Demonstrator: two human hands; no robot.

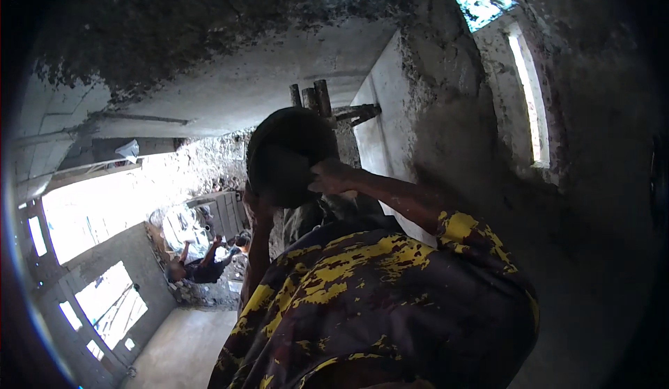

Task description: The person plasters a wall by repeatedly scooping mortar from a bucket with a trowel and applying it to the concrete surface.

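While holding up a dark round pan (pixel 279 135) ahead of the body, has the left hand (pixel 260 206) at the lower-left rim and the right hand (pixel 333 176) at the right side, reaching over the edge. Bends the fingers of the right hand inward over the pan's shadowed inside; cannot tell whether pinching anything. Cannot tell either, in such dim light, whether the left fingers lie spread or pressed together. Stretches 2 bare forearms toward the pan, and wears a dark shirt (pixel 376 291) with yellow patches. Shows, just beyond the pan, 3 dark posts (pixel 310 96) close together, and to their right a pale pillar (pixel 387 86). Farther right, has a rough grey wall (pixel 446 103) with a tall narrow slot (pixel 531 100), bright with daylight. Across the top, includes a grey surface (pixel 279 68), smooth low down, dark and rough higher up. Well apart on the left, shows 1 other person (pixel 208 269) with arms raised, near a crumpled pale sheet (pixel 182 227). Includes, at lower left, a bright window (pixel 113 304) and a pale floor (pixel 185 344).
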